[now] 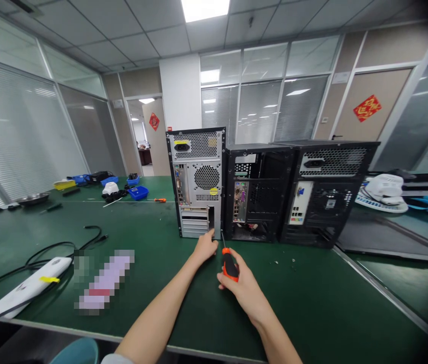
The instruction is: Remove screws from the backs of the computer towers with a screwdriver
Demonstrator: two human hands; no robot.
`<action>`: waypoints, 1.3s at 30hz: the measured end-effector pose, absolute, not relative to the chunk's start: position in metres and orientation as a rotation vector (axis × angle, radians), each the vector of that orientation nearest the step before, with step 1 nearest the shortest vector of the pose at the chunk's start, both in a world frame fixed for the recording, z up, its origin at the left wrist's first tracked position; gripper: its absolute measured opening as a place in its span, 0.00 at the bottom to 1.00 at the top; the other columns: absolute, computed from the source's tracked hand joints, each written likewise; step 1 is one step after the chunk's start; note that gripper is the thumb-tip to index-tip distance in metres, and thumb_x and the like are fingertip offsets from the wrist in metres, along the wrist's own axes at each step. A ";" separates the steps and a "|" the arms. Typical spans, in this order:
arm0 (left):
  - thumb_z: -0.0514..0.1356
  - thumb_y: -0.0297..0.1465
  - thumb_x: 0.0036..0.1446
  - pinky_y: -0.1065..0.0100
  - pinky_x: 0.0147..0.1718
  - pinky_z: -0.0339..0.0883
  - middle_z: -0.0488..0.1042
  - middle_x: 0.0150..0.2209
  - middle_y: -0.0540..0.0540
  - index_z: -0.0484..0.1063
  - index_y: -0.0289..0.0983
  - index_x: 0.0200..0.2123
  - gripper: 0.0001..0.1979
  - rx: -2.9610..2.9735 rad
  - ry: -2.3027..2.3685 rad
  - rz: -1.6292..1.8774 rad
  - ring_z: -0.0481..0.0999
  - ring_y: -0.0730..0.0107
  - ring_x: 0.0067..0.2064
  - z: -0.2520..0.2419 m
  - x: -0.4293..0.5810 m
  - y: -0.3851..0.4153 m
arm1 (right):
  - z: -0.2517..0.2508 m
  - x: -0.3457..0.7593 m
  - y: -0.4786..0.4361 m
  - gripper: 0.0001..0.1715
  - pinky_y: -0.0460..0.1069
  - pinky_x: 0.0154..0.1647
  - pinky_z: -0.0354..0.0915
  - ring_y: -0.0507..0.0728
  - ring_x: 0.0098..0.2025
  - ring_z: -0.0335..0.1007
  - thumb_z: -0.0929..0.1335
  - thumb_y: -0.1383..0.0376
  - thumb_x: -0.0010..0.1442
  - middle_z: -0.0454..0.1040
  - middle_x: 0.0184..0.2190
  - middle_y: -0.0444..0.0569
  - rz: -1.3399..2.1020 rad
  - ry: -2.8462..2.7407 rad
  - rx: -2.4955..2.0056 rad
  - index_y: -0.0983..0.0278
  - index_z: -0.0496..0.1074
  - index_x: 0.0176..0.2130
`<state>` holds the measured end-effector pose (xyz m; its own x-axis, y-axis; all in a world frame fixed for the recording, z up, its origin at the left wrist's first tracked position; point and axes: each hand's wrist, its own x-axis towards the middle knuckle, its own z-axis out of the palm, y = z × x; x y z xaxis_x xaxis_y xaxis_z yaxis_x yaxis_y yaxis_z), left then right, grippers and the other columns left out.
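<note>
A grey computer case [200, 197] stands upright with its back panel facing me, showing ports, a fan grille and slot covers. My right hand [242, 283] is closed around an orange and black screwdriver [230, 264]. The shaft points away from me, its tip at the lower right edge of that panel; whether it sits on a screw is too small to tell. Just left of the tip, my left hand [205, 246] reaches to the bottom of the case, index finger stretched toward the dark slot opening. The other fingers curl under, partly hidden, and I see nothing held there.
Two black computer cases [263, 197] [329, 202] stand close on the right. A white power strip [30, 288] with black cables and a blurred purple item [106, 280] lie left. Blue trays [138, 192], another screwdriver [159, 200] and a metal bowl [33, 199] are farther back on the green table [141, 227].
</note>
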<state>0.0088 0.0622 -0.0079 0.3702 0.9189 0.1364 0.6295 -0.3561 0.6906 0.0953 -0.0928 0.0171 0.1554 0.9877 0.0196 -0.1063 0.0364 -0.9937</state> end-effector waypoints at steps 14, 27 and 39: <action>0.50 0.23 0.49 0.74 0.29 0.67 0.72 0.46 0.38 0.60 0.31 0.54 0.26 2.122 1.348 0.689 0.67 0.81 0.17 -0.003 0.008 0.057 | 0.035 0.084 -0.108 0.24 0.49 0.32 0.65 0.57 0.33 0.73 0.62 0.71 0.55 0.62 0.47 0.60 0.185 -1.784 -2.014 0.69 0.58 0.52; 0.49 0.23 0.50 0.74 0.27 0.66 0.75 0.40 0.41 0.62 0.33 0.51 0.23 2.115 1.324 0.700 0.68 0.79 0.17 -0.006 0.007 0.059 | 0.037 0.080 -0.108 0.27 0.47 0.21 0.59 0.58 0.33 0.68 0.54 0.79 0.53 0.66 0.37 0.59 -0.297 -1.749 -1.989 0.63 0.61 0.51; 0.49 0.23 0.50 0.75 0.27 0.66 0.76 0.38 0.41 0.63 0.32 0.51 0.23 2.120 1.311 0.710 0.68 0.79 0.17 -0.006 0.007 0.059 | 0.039 0.091 -0.097 0.19 0.44 0.20 0.60 0.53 0.25 0.72 0.59 0.71 0.59 0.67 0.41 0.56 -0.416 -1.877 -2.213 0.65 0.60 0.51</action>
